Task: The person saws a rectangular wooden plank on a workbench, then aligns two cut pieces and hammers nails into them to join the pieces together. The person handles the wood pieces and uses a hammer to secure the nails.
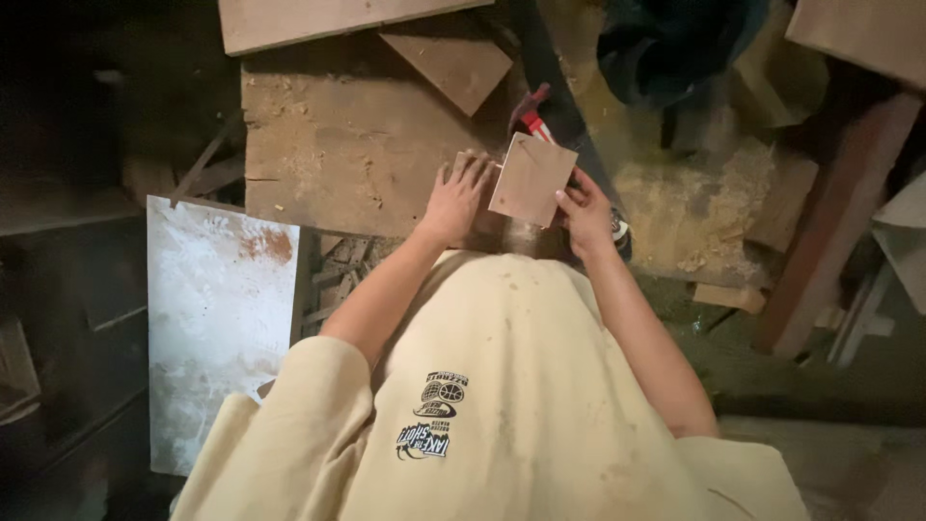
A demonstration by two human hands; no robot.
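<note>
The person is holding a small square wood panel (531, 179) at the near edge of the worktop (338, 145), tilted so one corner is pointing away from the body. The panel is looking flat and thin, a smooth reddish-brown face with clean straight edges, and a little pale sawdust is clinging below its lower edge. The right hand (585, 214) is gripping the panel's right side, fingers curled over its edge. The left hand (455, 198) is lying open with fingers spread, palm down on the worktop, fingertips just touching the panel's left edge. The worktop is a rough, worn board, scarred and dusted with sawdust and chips. A triangular wood offcut (449, 66) is lying toward its far edge, beside a longer pale plank (318, 19). A red-and-white tool (533, 118) is showing just behind the panel. A whitish, stained sheet (220, 318) is lying off the worktop's left near corner. The person is wearing a cream shirt (521, 386) flecked with dust.
</note>
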